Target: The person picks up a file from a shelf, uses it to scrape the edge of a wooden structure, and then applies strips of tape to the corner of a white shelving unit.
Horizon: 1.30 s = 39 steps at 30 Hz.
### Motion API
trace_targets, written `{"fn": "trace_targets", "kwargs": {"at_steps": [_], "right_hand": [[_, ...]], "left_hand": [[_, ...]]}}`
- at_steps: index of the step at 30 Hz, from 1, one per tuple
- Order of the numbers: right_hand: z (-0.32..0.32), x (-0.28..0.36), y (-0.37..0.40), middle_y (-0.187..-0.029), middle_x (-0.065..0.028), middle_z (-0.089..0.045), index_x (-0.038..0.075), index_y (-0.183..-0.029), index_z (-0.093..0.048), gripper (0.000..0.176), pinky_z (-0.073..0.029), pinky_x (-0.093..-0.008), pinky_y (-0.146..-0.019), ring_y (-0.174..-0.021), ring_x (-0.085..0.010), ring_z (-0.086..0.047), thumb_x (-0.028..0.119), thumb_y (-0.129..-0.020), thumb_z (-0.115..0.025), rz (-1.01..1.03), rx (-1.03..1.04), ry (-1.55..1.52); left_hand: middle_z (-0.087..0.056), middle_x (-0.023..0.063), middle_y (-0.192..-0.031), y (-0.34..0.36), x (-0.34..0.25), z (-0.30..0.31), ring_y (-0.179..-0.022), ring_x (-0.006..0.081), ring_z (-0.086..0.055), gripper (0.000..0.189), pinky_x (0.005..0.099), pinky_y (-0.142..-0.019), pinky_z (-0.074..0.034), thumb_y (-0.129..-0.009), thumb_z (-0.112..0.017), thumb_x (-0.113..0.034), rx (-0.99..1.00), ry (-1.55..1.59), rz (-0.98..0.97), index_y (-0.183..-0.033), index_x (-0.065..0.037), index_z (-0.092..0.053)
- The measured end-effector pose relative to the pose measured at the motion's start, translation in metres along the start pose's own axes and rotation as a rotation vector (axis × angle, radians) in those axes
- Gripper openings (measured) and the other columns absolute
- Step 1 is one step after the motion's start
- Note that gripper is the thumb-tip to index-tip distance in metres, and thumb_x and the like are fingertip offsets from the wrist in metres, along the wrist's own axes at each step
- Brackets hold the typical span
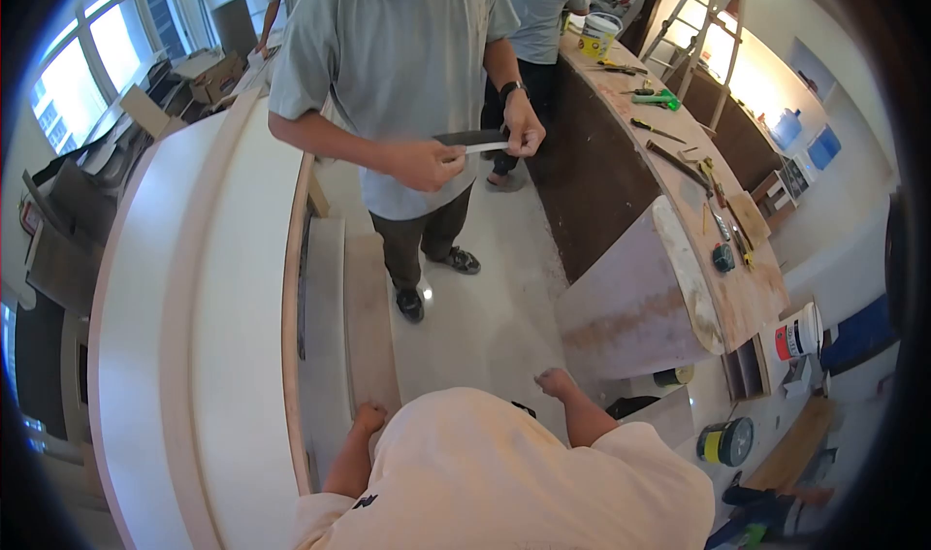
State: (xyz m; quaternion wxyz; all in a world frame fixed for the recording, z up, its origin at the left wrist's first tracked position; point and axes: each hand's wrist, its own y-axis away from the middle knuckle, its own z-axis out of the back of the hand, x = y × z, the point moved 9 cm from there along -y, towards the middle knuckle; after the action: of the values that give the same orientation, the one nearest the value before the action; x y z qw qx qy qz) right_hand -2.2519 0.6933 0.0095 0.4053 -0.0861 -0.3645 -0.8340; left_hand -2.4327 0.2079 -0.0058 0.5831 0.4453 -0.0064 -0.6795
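Observation:
My left hand (pixel 369 417) hangs low, fingers curled in, overlapping the lower end of a long pale wooden board (pixel 369 327) beside the white counter. On the other side of my body, my right hand (pixel 557 383) is held out over the floor, its fingers bent into a loose fist. Nothing shows in either hand. Nearest to the right hand is the rounded, patchy end panel (pixel 630 303) of the wooden counter. Facing me, a co-worker in a grey T-shirt (pixel 407 75) holds a thin dark and white strip (pixel 475 143) between two hands.
A curved white counter (pixel 233 288) runs along my left. Several hand tools, a green tool (pixel 659 98) and a tub (pixel 598 36) lie on the wooden counter (pixel 669 128). A dark bucket (pixel 725 441) stands lower right; a stepladder (pixel 713 26) is behind. Another person (pixel 538 16) stands farther back.

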Motion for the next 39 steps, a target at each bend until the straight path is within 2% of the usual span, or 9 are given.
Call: {"fn": "trace_targets", "kwargs": {"at_steps": [4, 7, 9, 16, 19, 22, 27, 30, 39], "right_hand": [[-0.025, 0.001, -0.007, -0.085, -0.0165, -0.068, 0.002, -0.088, -0.069, 0.034, -0.050, -0.0387, -0.074, -0.077, -0.0326, -0.064, 0.034, -0.081, -0.058, 0.200, -0.110, 0.164], [-0.025, -0.001, 0.027, -0.083, -0.0156, -0.068, 0.003, -0.087, -0.069, 0.031, -0.049, -0.0395, -0.076, -0.077, -0.0343, -0.064, 0.030, -0.081, -0.055, -0.035, -0.051, -0.009], [-0.063, -0.005, 0.026, -0.079, -0.0149, -0.067, 0.002, -0.085, -0.068, 0.033, -0.049, -0.0405, -0.076, -0.075, -0.0328, -0.064, 0.029, -0.083, -0.050, 0.363, -0.050, 0.545], [-0.091, -0.056, 0.102, -0.078, -0.0119, -0.068, 0.002, -0.085, -0.068, 0.045, -0.051, -0.0374, -0.071, -0.069, -0.0249, -0.065, 0.041, -0.087, -0.045, -0.199, 0.291, 0.285], [-0.091, -0.081, 0.116, -0.090, -0.0187, -0.066, 0.007, -0.105, -0.066, 0.038, -0.050, -0.0430, -0.077, -0.085, -0.0314, -0.065, 0.033, -0.093, -0.041, -0.503, 0.356, 0.089], [-0.079, -0.090, 0.082, -0.075, -0.0120, -0.067, 0.002, -0.083, -0.068, 0.041, -0.052, -0.0382, -0.066, -0.064, -0.0248, -0.065, 0.037, -0.089, -0.048, -0.456, 0.239, 0.062], [-0.055, -0.022, 0.006, -0.074, -0.0179, -0.066, 0.001, -0.085, -0.068, 0.038, -0.051, -0.0385, -0.070, -0.068, -0.0279, -0.065, 0.038, -0.081, -0.059, 0.345, -0.092, 0.534], [-0.010, 0.007, 0.002, -0.081, -0.0196, -0.066, 0.001, -0.091, -0.068, 0.041, -0.050, -0.0401, -0.072, -0.073, -0.0314, -0.065, 0.039, -0.080, -0.060, -0.010, -0.074, -0.044], [0.028, 0.075, -0.014, -0.091, -0.0206, -0.066, 0.001, -0.095, -0.067, 0.041, -0.047, -0.0411, -0.078, -0.086, -0.0353, -0.063, 0.038, -0.080, -0.059, 0.142, -0.048, -0.027]], "left_hand": [[-0.065, 0.0220, -0.096, -0.020, 0.002, 0.005, -0.093, 0.0367, -0.061, 0.025, 0.0395, -0.083, -0.047, -0.078, -0.058, -0.021, 0.043, -0.017, -0.084, -0.088, 0.001, -0.068], [-0.065, 0.0209, -0.097, -0.032, -0.002, 0.004, -0.093, 0.0358, -0.062, 0.027, 0.0393, -0.083, -0.047, -0.078, -0.059, -0.022, 0.100, -0.007, -0.043, -0.090, 0.001, -0.068], [-0.066, 0.0201, -0.097, -0.039, -0.004, 0.009, -0.093, 0.0352, -0.062, 0.028, 0.0393, -0.083, -0.047, -0.078, -0.060, -0.023, 0.131, 0.000, -0.016, -0.091, 0.001, -0.068], [-0.064, 0.0226, -0.098, -0.088, 0.015, -0.005, -0.096, 0.0357, -0.061, 0.027, 0.0388, -0.085, -0.046, -0.079, -0.059, -0.022, 0.167, -0.053, -0.177, -0.092, 0.000, -0.068], [-0.064, 0.0220, -0.098, -0.084, 0.022, -0.007, -0.096, 0.0360, -0.061, 0.028, 0.0395, -0.085, -0.047, -0.079, -0.058, -0.023, 0.171, 0.004, -0.099, -0.091, 0.000, -0.068], [-0.065, 0.0215, -0.097, -0.062, 0.013, -0.005, -0.095, 0.0363, -0.061, 0.028, 0.0399, -0.085, -0.047, -0.079, -0.057, -0.023, 0.187, -0.103, -0.132, -0.091, 0.000, -0.069], [-0.065, 0.0201, -0.098, -0.050, 0.007, -0.005, -0.094, 0.0374, -0.061, 0.028, 0.0403, -0.085, -0.047, -0.079, -0.056, -0.026, 0.215, -0.312, -0.209, -0.089, -0.003, -0.069], [-0.064, 0.0196, -0.099, -0.044, 0.008, -0.003, -0.093, 0.0376, -0.060, 0.029, 0.0404, -0.084, -0.048, -0.078, -0.056, -0.028, 0.176, -0.334, -0.224, -0.088, -0.003, -0.069], [-0.065, 0.0215, -0.082, -0.036, 0.015, -0.009, -0.078, 0.0344, -0.065, 0.030, 0.0398, -0.075, -0.050, -0.077, -0.054, -0.026, 0.064, -0.063, -0.084, -0.081, 0.002, -0.067]]}}
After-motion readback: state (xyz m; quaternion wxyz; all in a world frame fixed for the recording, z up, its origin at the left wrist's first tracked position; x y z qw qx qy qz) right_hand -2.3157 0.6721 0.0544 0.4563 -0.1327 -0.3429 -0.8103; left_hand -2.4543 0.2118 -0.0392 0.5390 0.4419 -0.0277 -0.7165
